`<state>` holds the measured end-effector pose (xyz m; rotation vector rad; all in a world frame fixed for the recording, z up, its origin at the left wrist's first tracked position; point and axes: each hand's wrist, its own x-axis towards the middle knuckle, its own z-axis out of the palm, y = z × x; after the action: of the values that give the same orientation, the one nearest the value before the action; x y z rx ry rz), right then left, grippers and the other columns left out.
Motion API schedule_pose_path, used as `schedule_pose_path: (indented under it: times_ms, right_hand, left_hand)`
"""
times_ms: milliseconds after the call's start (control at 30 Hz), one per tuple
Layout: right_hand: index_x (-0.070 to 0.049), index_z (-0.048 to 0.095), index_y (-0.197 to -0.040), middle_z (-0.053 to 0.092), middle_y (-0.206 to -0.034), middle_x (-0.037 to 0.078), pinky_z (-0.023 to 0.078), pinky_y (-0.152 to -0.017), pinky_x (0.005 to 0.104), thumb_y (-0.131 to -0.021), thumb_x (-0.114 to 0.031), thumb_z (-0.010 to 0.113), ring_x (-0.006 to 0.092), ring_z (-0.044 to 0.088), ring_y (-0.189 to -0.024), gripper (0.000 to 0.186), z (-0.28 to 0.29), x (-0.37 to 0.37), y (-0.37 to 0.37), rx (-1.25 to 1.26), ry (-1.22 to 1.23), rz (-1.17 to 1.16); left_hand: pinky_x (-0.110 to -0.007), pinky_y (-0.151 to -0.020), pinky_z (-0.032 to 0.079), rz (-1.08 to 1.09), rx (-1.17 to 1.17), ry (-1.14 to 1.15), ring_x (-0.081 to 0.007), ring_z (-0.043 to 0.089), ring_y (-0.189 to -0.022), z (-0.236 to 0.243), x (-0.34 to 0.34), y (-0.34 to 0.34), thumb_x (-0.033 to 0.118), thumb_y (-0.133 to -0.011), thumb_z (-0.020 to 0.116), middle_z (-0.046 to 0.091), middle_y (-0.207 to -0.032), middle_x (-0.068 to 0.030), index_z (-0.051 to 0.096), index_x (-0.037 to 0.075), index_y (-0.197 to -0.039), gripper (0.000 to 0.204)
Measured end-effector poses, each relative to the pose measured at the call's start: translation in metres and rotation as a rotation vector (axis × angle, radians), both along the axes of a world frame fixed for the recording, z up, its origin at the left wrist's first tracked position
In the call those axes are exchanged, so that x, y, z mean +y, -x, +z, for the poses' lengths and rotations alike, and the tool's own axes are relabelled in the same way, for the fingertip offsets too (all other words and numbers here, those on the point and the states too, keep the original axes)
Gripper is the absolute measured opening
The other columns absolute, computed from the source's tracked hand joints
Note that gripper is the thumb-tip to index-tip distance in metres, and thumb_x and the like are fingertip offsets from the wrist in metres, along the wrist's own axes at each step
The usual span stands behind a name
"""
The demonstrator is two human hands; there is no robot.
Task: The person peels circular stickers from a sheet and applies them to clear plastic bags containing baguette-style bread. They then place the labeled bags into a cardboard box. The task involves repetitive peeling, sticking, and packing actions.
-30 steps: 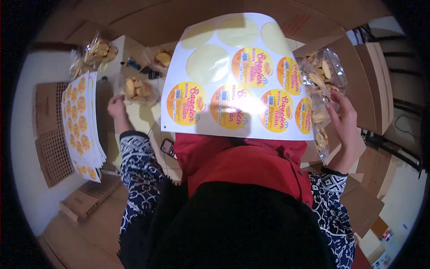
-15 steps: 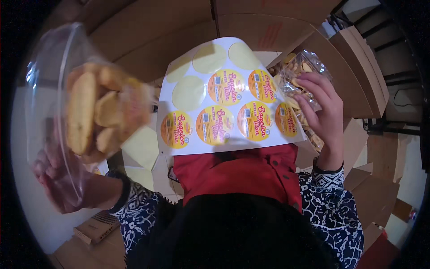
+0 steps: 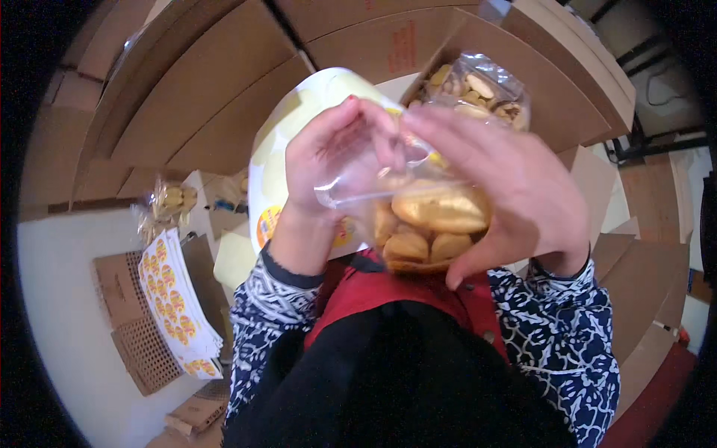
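My left hand (image 3: 321, 160) pinches the upper left of a clear bag of golden rusks (image 3: 429, 220) in front of me, its fingers curled. My right hand (image 3: 515, 187) grips the same bag from the right, with fingers over the top and thumb along the lower side. Behind the bag and my hands lies a white sheet of round yellow-orange labels (image 3: 278, 134), some spots showing only pale backing. Other filled bags of rusks (image 3: 478, 86) sit in cardboard at the upper right, partly hidden by my right hand.
A stack of printed label sheets (image 3: 168, 299) stands at the left beside perforated cardboard (image 3: 142, 351). More bags of rusks (image 3: 172, 201) lie behind it. Large cardboard panels (image 3: 209, 89) surround the upper area. A dark metal rack (image 3: 631, 145) is at the upper right.
My left hand took hold of a bag at the left and brought it to the middle, over the label sheet. My right hand left the right-hand bags and now holds that bag too.
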<state>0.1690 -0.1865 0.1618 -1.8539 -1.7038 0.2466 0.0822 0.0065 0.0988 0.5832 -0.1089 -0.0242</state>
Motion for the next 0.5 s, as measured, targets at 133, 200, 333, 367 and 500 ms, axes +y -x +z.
schedule_pose_path:
  times_ms: [133,200,333,367,500]
  right_hand:
    - [-0.006,0.04,-0.128,0.047,-0.12,0.017,0.043,-0.082,0.0395,-0.041,-0.042,0.079,0.0372,0.051,-0.102,0.102,-0.016,-0.03,-0.013,0.162,0.079,0.034]
    - [-0.003,0.038,-0.129,0.043,-0.126,0.017,0.042,-0.087,0.037,-0.043,-0.035,0.083,0.0333,0.049,-0.109,0.102,-0.018,-0.046,-0.025,0.261,0.067,0.068]
    - [0.0,0.026,-0.134,0.043,-0.128,0.015,0.036,-0.097,0.0334,-0.054,-0.029,0.081,0.0225,0.045,-0.116,0.101,-0.038,-0.109,-0.048,0.605,-0.399,-0.325]
    - [-0.001,0.025,-0.134,0.042,-0.129,0.015,0.035,-0.099,0.0336,-0.054,-0.029,0.082,0.0233,0.044,-0.117,0.102,-0.032,-0.129,-0.054,0.447,-0.342,-0.521]
    - [-0.008,0.027,-0.135,0.046,-0.124,0.018,0.041,-0.092,0.0366,-0.056,-0.035,0.08,0.0275,0.049,-0.11,0.099,-0.064,-0.171,-0.088,-0.067,-0.222,-1.097]
  left_hand:
    - [-0.035,-0.084,0.041,0.015,0.191,-0.292,-0.0231,0.057,-0.09,-0.006,-0.004,0.001,0.039,-0.093,0.03,0.061,-0.093,-0.0153,0.054,-0.002,-0.102,0.049]
    - [-0.033,-0.085,0.04,0.224,0.21,-0.669,-0.0208,0.057,-0.092,-0.011,-0.01,-0.004,0.038,-0.093,0.031,0.059,-0.1,-0.0142,0.05,0.0,-0.109,0.046]
    - [-0.029,-0.084,0.041,0.285,0.251,-1.005,-0.0174,0.057,-0.093,-0.029,0.009,0.015,0.024,-0.091,0.043,0.057,-0.108,-0.0145,0.041,0.002,-0.12,0.036]
    - [-0.03,-0.082,0.042,0.269,0.246,-1.023,-0.0178,0.057,-0.093,-0.033,0.011,0.016,0.021,-0.09,0.045,0.057,-0.107,-0.0154,0.04,0.001,-0.12,0.036]
    - [-0.028,-0.08,0.043,0.405,0.301,-0.988,-0.0145,0.057,-0.082,-0.045,0.031,0.041,-0.002,-0.08,0.056,0.06,-0.086,-0.0098,0.042,0.0,-0.118,0.041]
